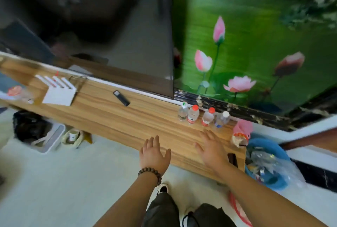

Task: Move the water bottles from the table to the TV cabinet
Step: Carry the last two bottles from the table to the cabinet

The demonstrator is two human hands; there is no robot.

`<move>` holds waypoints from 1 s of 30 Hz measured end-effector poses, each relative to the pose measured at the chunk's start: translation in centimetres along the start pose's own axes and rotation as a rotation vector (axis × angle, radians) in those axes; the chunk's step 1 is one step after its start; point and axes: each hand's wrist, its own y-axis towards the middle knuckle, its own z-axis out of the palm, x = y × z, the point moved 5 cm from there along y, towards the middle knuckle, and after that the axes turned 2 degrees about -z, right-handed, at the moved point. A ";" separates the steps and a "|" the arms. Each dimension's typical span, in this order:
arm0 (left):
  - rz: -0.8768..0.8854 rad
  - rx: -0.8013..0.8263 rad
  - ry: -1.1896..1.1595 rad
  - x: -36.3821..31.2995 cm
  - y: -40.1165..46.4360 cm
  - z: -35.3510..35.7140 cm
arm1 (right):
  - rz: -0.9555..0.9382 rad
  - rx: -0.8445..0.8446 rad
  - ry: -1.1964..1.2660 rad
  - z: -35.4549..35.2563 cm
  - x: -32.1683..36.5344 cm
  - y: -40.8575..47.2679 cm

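Standing upright, caps up, four water bottles [202, 115] on TV cabinet [113, 115]; both hands empty

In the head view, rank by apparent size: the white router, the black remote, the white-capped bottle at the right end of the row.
1. White router, clearly largest.
2. Black remote and white-capped bottle look alike in extent; too close to rank.

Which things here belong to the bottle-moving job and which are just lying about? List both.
Job: four water bottles, TV cabinet, left hand, right hand.
Lying about: white router, black remote, pink bag, blue basin.
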 end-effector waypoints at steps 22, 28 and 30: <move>-1.141 -0.588 -0.502 17.0 -37.5 6.1 | -1.158 0.472 -0.269 15.4 21.6 -21.4; -1.441 -0.714 -0.605 18.5 -50.0 11.4 | -1.373 0.652 -0.336 21.0 23.7 -33.4; -1.530 -0.751 -0.636 18.4 -54.1 13.4 | -1.433 0.706 -0.367 22.7 23.7 -37.4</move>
